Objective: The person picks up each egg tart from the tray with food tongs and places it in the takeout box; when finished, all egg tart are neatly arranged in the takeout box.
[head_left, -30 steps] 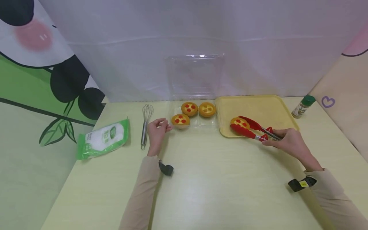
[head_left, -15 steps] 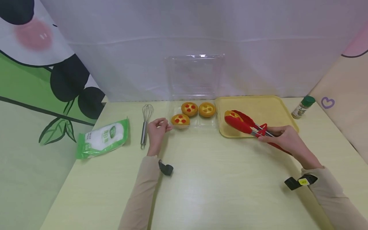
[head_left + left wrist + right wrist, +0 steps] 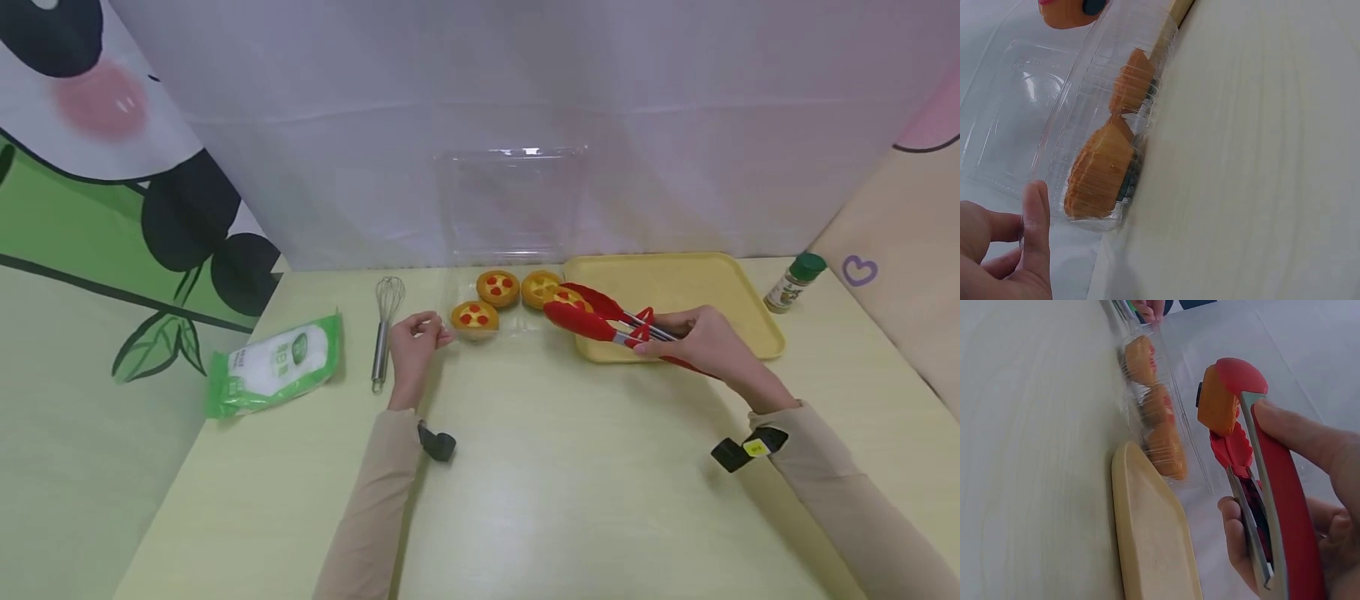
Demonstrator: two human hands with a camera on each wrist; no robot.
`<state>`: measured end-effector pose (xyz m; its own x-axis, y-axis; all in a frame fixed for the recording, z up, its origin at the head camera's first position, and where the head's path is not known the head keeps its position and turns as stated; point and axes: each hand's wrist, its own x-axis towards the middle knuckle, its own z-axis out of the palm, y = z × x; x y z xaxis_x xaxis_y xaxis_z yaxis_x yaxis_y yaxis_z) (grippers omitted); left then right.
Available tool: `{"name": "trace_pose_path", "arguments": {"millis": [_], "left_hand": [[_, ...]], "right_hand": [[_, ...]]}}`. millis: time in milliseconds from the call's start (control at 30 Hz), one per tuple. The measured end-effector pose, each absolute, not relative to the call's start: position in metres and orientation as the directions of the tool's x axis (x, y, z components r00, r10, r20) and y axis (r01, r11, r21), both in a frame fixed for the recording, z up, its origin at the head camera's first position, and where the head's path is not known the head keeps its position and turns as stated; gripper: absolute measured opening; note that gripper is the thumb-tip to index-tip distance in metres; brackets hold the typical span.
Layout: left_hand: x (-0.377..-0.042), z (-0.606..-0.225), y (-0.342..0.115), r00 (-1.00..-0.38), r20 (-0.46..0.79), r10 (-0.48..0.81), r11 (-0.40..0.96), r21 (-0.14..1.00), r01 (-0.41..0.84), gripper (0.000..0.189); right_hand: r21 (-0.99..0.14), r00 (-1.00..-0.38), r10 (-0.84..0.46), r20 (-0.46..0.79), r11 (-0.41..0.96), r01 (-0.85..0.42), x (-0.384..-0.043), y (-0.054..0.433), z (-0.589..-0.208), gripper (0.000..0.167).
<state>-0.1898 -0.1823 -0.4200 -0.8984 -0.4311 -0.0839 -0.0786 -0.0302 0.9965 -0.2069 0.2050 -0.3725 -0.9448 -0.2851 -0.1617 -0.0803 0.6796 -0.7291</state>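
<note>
My right hand [image 3: 708, 343] grips red-tipped metal tongs [image 3: 1285, 506]. Between the tongs' red ends is a toy tart [image 3: 1216, 403] with red and yellow topping, held up over the right end of a clear plastic container [image 3: 1054, 134]. The container's lid [image 3: 513, 204] stands up at the back. Inside its base sit three tarts: a red-dotted one [image 3: 475, 314] at front left, another red-dotted one [image 3: 498, 287] behind it, and a plain yellow one [image 3: 537, 287], partly hidden by the held tart. My left hand [image 3: 413, 350] pinches the container's left edge between thumb and fingers.
A yellow tray [image 3: 675, 283] lies right of the container, under the tongs. The green-capped seasoning bottle [image 3: 795, 283] stands beyond it. On the left are a metal whisk [image 3: 385, 333] and a white and green packet [image 3: 277, 367]. A pale curtain [image 3: 360, 167] hangs behind the table.
My right hand has carried the tart in the tongs leftward, from over the tray to over the container's right end. My left hand stays at the container's edge.
</note>
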Motion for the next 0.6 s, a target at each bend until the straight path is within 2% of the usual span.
{"name": "trace_pose_path", "arguments": {"millis": [300, 467, 600], "left_hand": [[-0.186, -0.419, -0.179, -0.902, -0.064, -0.428, -0.027, 0.998, -0.058, 0.029], [-0.186, -0.420, -0.180, -0.902, -0.060, -0.428, -0.030, 0.998, -0.052, 0.029], [-0.188, -0.422, -0.181, -0.898, -0.059, -0.436, -0.026, 0.998, -0.052, 0.028]], "right_hand": [[-0.737, -0.926, -0.346, -0.151, 0.664, -0.128, -0.221, 0.178, -0.370, 0.080], [-0.689, -0.924, -0.363, -0.116, 0.700, -0.189, -0.231, 0.166, -0.366, 0.063], [-0.662, -0.920, -0.376, -0.112, 0.718, -0.213, -0.239, 0.157, -0.359, 0.059]]}}
